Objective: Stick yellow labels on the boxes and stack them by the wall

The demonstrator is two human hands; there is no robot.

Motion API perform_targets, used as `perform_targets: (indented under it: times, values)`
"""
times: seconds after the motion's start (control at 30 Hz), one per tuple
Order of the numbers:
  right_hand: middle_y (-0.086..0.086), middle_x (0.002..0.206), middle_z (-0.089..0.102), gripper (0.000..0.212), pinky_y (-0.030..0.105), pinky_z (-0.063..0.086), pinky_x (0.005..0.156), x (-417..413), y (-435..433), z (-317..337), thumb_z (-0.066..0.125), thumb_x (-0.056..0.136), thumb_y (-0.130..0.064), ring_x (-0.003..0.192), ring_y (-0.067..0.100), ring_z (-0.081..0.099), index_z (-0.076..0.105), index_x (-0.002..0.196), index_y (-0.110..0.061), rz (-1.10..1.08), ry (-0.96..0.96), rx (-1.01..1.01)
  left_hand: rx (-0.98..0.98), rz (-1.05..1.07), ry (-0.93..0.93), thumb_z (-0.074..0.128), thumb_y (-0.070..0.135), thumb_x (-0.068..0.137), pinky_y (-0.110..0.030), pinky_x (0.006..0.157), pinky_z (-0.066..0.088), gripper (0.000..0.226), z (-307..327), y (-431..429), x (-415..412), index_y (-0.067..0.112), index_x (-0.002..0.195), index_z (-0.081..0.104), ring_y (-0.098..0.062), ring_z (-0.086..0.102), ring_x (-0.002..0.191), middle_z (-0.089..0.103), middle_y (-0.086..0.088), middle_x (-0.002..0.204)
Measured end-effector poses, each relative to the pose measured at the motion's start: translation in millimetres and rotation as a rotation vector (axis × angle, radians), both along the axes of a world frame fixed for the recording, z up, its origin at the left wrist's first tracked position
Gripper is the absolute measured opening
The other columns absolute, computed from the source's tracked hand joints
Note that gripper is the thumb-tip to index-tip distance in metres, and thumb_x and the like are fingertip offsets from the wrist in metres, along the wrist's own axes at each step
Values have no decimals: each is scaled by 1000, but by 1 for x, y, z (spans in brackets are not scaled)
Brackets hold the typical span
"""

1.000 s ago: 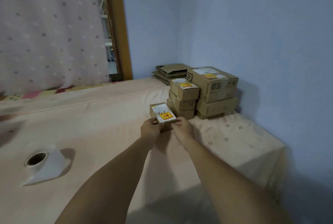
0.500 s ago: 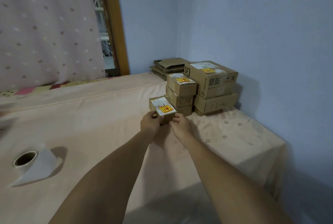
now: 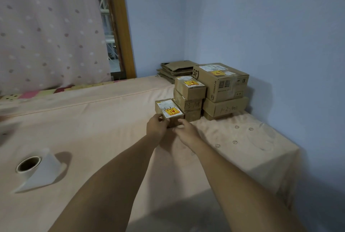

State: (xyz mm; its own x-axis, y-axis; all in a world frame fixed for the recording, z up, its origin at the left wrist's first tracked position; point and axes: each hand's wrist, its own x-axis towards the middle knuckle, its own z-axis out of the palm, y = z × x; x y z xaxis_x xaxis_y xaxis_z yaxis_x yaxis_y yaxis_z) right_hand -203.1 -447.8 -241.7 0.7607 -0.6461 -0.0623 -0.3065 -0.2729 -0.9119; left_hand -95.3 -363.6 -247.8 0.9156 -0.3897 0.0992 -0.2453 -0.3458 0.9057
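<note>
1. The room is being lit dimly and evenly, and a cool bluish cast is being given to the wall (image 3: 280, 35).
2. Daylight is being let in through the window gap (image 3: 109, 45) beside the curtain (image 3: 46, 35), where detail is being washed out to near white.
3. Soft shadows are being cast rightward: by the stacked boxes (image 3: 220, 86) onto the wall, and by the roll (image 3: 28, 164) onto the pink sheet (image 3: 93, 129).
4. A dim patch is being thrown on the sheet beneath the left hand (image 3: 155, 129), the right hand (image 3: 186, 131) and the small box (image 3: 169, 110).
5. The window frame (image 3: 121, 26) is being tilted by wide-angle distortion.
6. The far left edge is being smeared by blur, and the box print is being rendered soft.
</note>
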Motion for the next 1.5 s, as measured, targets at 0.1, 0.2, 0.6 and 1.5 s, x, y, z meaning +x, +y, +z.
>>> perform_targets:
  times: [0.1,0.2,0.6,1.5]
  values:
    - [5,133,64,51,22,39,83,-1,2,-1,64,97,-18,106,14,56,51,146,-17,-11,9,-12,17,8,10,63,28,97,-34,95,48,44,1,4,-1,14,138,59,-27,60,117,64,-9,132]
    - [5,135,63,46,23,40,88,0,6,2,63,97,-18,119,21,58,55,142,-16,-59,35,-24,103,2,-53,62,32,96,-30,85,45,44,6,15,-3,11,135,60,-24,61,113,63,-8,130]
    - [11,144,54,53,35,48,98,22,81,47,52,97,-31,126,34,55,46,147,-14,58,306,-313,741,-50,-477,51,29,95,-38,92,45,36,31,126,11,14,125,63,-27,49,122,55,-6,128]
    - [7,97,63,24,31,41,68,132,318,48,52,93,-35,87,28,58,60,96,-12,479,266,-360,798,310,-435,69,66,75,-34,68,36,58,34,375,53,16,98,49,-25,53,95,51,0,94]
